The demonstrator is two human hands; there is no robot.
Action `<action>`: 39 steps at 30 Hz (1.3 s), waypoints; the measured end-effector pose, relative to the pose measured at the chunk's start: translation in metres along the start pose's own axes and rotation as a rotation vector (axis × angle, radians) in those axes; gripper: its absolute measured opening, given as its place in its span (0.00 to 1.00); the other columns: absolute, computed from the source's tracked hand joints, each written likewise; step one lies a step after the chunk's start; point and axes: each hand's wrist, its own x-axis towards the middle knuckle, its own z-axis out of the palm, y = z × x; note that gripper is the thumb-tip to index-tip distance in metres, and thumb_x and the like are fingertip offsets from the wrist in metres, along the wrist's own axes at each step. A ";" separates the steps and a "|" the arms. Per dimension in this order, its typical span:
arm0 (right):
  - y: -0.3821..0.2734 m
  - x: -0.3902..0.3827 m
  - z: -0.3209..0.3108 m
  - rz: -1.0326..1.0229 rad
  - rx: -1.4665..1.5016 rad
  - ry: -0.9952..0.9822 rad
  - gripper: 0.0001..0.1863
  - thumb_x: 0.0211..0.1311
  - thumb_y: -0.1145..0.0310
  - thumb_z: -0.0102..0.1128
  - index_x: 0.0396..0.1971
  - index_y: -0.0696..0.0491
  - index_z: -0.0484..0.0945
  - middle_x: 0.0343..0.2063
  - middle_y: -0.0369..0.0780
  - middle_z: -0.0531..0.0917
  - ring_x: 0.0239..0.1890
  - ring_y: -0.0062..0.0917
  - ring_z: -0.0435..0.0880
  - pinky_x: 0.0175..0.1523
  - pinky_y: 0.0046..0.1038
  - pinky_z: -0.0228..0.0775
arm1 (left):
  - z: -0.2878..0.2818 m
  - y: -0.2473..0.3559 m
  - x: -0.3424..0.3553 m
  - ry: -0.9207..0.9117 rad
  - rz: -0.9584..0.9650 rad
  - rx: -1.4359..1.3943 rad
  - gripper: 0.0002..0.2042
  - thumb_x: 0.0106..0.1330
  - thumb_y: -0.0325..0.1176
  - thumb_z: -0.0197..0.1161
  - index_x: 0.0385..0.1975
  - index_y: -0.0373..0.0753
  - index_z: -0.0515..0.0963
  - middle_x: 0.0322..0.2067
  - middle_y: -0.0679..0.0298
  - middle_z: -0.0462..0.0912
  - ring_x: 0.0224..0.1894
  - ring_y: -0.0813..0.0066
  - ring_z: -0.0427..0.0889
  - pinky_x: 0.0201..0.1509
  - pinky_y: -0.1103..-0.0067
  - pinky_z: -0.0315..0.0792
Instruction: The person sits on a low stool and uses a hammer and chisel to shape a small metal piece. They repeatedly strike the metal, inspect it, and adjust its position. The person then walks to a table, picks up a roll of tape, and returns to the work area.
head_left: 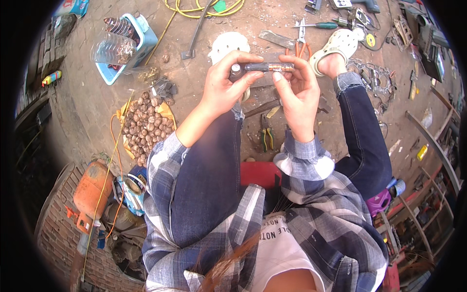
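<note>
My left hand (pixel 224 90) and my right hand (pixel 299 97) are raised at the middle of the view, both closed on a dark cylindrical piece (pixel 269 67) with coppery bands, held level between them. A short dark part (pixel 235 72) with a pale top sits at its left end in my left fingers; whether they are joined I cannot tell. Below my hands lie yellow-handled pliers (pixel 267 138) and a dark flat bar (pixel 258 109). Orange-handled pliers (pixel 302 48), a screwdriver (pixel 327 25) and a grey flat blade (pixel 275 39) lie beyond them on the ground.
A pile of walnuts (pixel 148 124) lies left, below a blue bin (pixel 112 73) with plastic bottles. A yellow hose (pixel 219 12) crosses the top. An orange tank (pixel 91 187) stands lower left. Metal scraps (pixel 374 78) and steel frames (pixel 425 131) lie right. My legs flank my hands.
</note>
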 end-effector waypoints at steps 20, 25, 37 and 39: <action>0.007 -0.002 0.012 0.169 0.435 0.148 0.15 0.57 0.78 0.61 0.44 0.57 0.71 0.40 0.37 0.78 0.42 0.15 0.74 0.49 0.19 0.66 | 0.007 -0.003 0.002 -0.002 0.067 0.022 0.13 0.55 0.23 0.67 0.40 0.34 0.74 0.37 0.60 0.79 0.39 0.76 0.77 0.43 0.82 0.70; 0.010 0.003 0.015 0.218 0.604 0.210 0.09 0.62 0.73 0.56 0.42 0.57 0.72 0.39 0.37 0.78 0.43 0.20 0.77 0.52 0.23 0.67 | 0.004 0.002 0.006 -0.080 0.096 0.096 0.14 0.57 0.26 0.65 0.43 0.35 0.75 0.33 0.63 0.78 0.32 0.80 0.75 0.37 0.84 0.69; 0.036 0.029 0.016 0.277 0.677 0.114 0.09 0.66 0.70 0.50 0.42 0.58 0.67 0.39 0.43 0.77 0.45 0.30 0.80 0.53 0.32 0.74 | 0.005 -0.013 0.002 0.089 -0.125 -0.020 0.11 0.59 0.29 0.63 0.42 0.37 0.77 0.35 0.67 0.81 0.28 0.83 0.73 0.31 0.85 0.68; 0.035 0.031 0.015 0.245 0.687 0.138 0.09 0.67 0.69 0.48 0.42 0.58 0.67 0.38 0.44 0.77 0.43 0.31 0.80 0.53 0.32 0.74 | 0.004 -0.004 0.004 0.034 -0.148 -0.010 0.11 0.59 0.28 0.63 0.41 0.37 0.78 0.35 0.67 0.80 0.28 0.84 0.72 0.32 0.85 0.69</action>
